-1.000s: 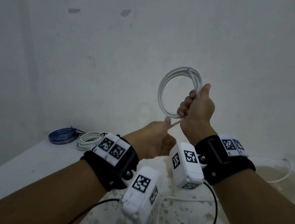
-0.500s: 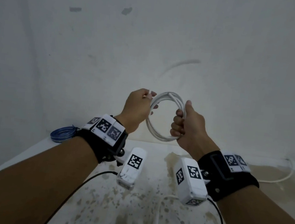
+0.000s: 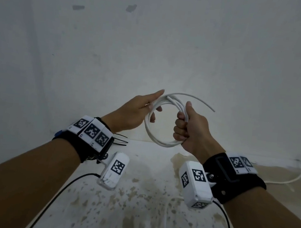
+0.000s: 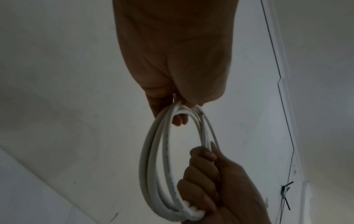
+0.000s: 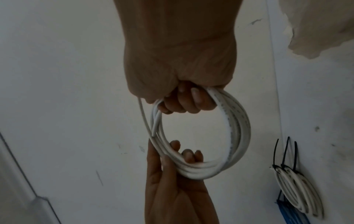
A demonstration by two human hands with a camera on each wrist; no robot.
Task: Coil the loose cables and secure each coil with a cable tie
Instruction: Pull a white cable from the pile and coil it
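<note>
**Last loop laid in, free end still sticking out**

A bare, scuffed white wall [image 3: 173, 41] fills most of what I see, with the stained white surface [image 3: 136, 196] below my forearms. I hold the white cable coil [image 3: 150, 132] up in the air in front of the wall, well above the surface.

A second ago my right hand had the coil raised higher while my left pulled the trailing end taut beneath it. Half a second ago the left had come up to the coil's far side. Now the coil sits lower and the winding looks finished: several loops lie together, and only a short free end [image 3: 202, 100] arcs out past my right thumb.

My right hand [image 3: 191, 128] is closed in a fist around the right side of the bundle. My left hand [image 3: 136, 112] is mostly extended, its fingers slipped through the ring and its thumb on the outer side, steadying the loops on the left rather than clenching them.

I judge the coiling of this cable to be done, so the tie comes next. Black cable ties [image 3: 121, 139] poke out just behind my left wrist, at the back edge of the surface. The right wrist view shows a white coil [image 5: 298, 192] already tied and a blue coil [image 5: 291, 212] beside it. Another loose white cable [image 3: 288, 178] lies at the far right. I should keep my right grip firm, or the loops could spring apart.
</note>
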